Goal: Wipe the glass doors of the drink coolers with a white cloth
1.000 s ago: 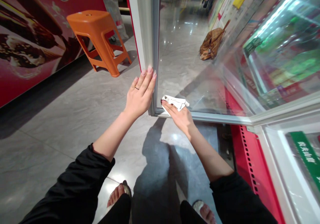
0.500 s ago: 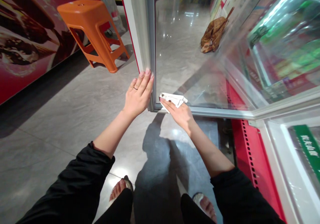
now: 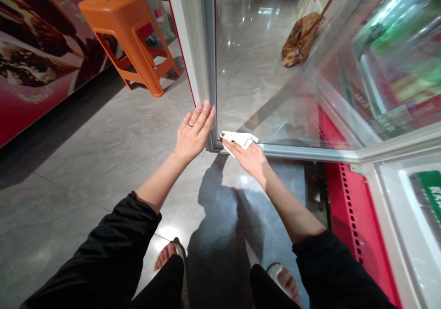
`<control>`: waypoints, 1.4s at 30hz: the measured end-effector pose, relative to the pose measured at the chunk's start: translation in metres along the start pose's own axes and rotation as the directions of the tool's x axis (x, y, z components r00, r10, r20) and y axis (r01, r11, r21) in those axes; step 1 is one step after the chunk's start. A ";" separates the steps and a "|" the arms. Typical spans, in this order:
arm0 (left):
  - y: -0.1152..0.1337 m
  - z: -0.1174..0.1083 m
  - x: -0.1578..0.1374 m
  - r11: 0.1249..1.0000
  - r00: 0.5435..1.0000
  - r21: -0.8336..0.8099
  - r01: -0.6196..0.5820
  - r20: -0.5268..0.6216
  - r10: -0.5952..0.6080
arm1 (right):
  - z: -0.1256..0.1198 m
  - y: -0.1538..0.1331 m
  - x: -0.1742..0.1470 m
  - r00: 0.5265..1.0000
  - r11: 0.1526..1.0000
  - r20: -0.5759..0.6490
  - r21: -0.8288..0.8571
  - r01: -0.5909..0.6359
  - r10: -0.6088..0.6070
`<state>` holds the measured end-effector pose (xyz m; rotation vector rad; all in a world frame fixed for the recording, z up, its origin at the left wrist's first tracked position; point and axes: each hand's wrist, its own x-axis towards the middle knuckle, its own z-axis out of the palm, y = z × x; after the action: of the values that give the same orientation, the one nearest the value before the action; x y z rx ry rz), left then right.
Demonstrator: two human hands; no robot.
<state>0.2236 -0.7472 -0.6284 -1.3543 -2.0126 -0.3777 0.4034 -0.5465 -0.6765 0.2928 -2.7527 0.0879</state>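
Observation:
A glass door (image 3: 262, 84) with a grey and white frame stands swung out in front of me. My left hand (image 3: 193, 132) lies with fingers stretched against the door's outer edge frame (image 3: 200, 61), a ring on one finger. Low on the pane, near its bottom corner, my right hand (image 3: 250, 160) presses a folded white tissue (image 3: 239, 138) against the glass and lower frame. Part of the tissue shows above the fingers; the rest is under the hand.
An orange plastic stool (image 3: 129, 38) stands at the upper left, by a red ice-cream picture panel (image 3: 37, 61). Through the glass a brown bag (image 3: 301, 38) is on the floor. At right is the refrigerated cabinet with a red perforated base (image 3: 344, 199). My feet are below.
The view has shifted slightly, so the stool and bag sit a little differently in it. Both hands stay at nearly the same places on the door, the tissue still under my right hand.

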 end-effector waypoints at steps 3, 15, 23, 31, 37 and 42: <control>0.002 -0.003 0.003 0.981 0.995 0.182 -0.060 0.087 0.045 | -0.002 0.006 -0.007 1.000 1.000 0.002 -0.019 -0.005 0.005; 0.002 0.008 0.003 0.992 0.998 -0.112 0.054 -0.031 -0.058 | 0.018 -0.009 0.000 0.999 0.999 0.036 -0.035 -0.004 0.006; 0.004 0.003 0.003 0.992 0.998 -0.118 0.035 -0.043 -0.040 | -0.001 0.003 -0.019 0.994 0.996 0.068 -0.039 -0.083 0.086; 0.004 -0.002 0.003 0.984 0.997 -0.164 0.075 -0.019 -0.079 | -0.025 -0.015 0.013 0.995 0.996 -0.024 -0.012 -0.094 0.093; 0.001 -0.004 -0.001 0.990 1.000 -0.138 0.018 -0.023 -0.021 | -0.032 -0.003 -0.001 0.996 0.996 -0.039 -0.003 -0.084 0.084; 0.007 -0.003 0.001 0.998 0.984 -0.011 -0.062 -0.165 0.059 | -0.061 -0.010 0.032 0.968 0.985 -0.214 -0.087 -0.148 0.127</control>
<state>0.2308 -0.7454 -0.6260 -1.3453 -1.8324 -0.4641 0.3984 -0.5559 -0.6077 0.0598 -2.5555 0.0121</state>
